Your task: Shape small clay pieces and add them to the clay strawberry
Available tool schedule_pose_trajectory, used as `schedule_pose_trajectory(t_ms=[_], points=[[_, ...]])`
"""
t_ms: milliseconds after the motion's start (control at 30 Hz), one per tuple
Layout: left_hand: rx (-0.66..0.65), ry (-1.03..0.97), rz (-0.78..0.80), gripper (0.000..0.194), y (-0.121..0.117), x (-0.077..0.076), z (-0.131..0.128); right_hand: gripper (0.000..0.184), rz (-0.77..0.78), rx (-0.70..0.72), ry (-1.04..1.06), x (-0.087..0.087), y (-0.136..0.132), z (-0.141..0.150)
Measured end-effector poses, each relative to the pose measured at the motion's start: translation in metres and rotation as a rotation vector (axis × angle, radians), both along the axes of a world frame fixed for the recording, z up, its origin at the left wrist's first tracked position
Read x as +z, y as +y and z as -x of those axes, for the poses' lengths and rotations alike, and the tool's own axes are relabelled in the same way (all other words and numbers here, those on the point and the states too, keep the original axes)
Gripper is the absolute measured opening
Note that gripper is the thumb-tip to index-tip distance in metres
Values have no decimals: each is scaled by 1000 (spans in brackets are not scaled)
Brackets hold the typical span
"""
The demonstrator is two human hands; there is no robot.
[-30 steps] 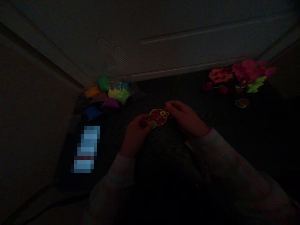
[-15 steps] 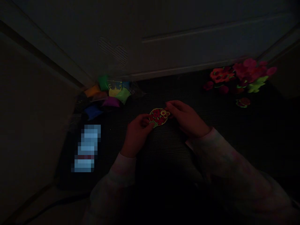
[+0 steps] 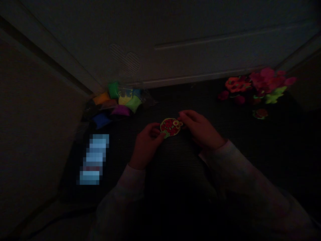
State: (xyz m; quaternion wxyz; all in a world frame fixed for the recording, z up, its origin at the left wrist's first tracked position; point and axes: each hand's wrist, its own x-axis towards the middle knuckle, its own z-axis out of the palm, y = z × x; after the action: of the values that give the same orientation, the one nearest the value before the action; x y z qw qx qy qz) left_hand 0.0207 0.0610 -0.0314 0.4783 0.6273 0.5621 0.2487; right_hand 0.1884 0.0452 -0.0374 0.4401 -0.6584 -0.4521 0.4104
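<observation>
Two hands, one disc. L hand (image 3: pixel 145 144) pinches the red, yellow-rimmed disc (image 3: pixel 170 128) at its near-left rim, thumb by a green bit (image 3: pixel 165 134). R hand (image 3: pixel 203 129): thumb + forefinger drawn together at far-right rim, next to yellow rings (image 3: pixel 176 124); can't tell if anything's between them. Disc is mid-desk (image 3: pixel 198 100), between hands; too dark to say if resting or lifted.

Step, prob.: steadying w/ L, adjusting rim w/ R. Next move calls for light R fingertip pressure, L kept firm, rings undisturbed.

Vs. ½ sec ago: grip approx. same; bags (image 3: pixel 120 110) at far-left corner & pink flowers (image 3: pixel 267 80) at far-right corner sit slightly lower in view, prob. head tilt. Blurred bright screen (image 3: pixel 92 159), L edge, unchanged.
</observation>
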Motion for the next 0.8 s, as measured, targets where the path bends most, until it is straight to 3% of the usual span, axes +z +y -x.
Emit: schedule_pose_trajectory(t_ms=[533, 800], points=[[-6, 37, -26, 29, -1, 0, -2, 26, -1, 10, -54, -8, 0, -3], [-71, 86, -50, 21, -3, 4, -2, 25, 15, 3, -60, -2, -1, -1]])
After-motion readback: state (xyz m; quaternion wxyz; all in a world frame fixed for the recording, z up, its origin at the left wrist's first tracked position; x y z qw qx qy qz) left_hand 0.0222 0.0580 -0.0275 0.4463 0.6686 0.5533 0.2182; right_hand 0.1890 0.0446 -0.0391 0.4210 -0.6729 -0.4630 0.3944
